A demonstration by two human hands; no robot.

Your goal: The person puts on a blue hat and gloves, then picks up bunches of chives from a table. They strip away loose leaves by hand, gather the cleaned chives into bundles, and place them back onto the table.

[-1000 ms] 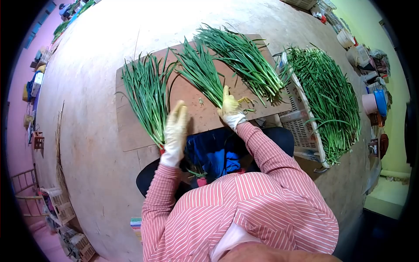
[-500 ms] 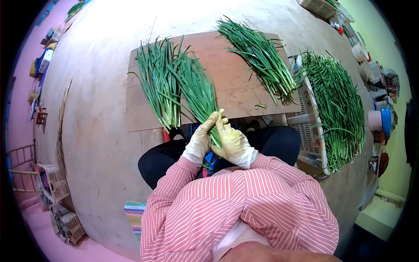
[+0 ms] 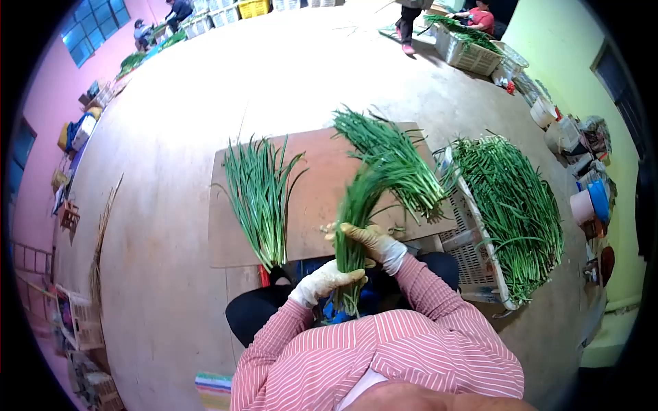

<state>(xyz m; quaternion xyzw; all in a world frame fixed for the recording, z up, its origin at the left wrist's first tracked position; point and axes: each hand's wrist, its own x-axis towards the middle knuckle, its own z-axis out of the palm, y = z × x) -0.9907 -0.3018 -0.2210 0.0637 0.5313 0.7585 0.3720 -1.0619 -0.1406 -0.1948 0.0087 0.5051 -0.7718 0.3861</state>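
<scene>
My left hand [image 3: 327,281], in a pale glove, is closed round the lower stalks of a green leafy bunch [image 3: 353,246]. Higher up the same bunch, my right hand [image 3: 372,243] wraps its gloved fingers round the stems. The bunch stands upright near my lap, its blurred leaf tops bending right. On the brown board [image 3: 308,226] in front, one bunch of greens [image 3: 260,198] lies at the left and another pile [image 3: 401,164] at the right, partly behind the held leaves. Small scraps lie by my right fingers.
A white crate [image 3: 476,205] heaped with greens [image 3: 514,212] stands right of the board. Co-workers sit at the far left, and a person [image 3: 409,24] stands at the far right near another crate [image 3: 473,56]. Tubs and bags line the right wall.
The view has tilted up, showing more of the far room. The held bunch has moved right and turned upright, away from the left bunch. My right hand has shifted higher on the stems.
</scene>
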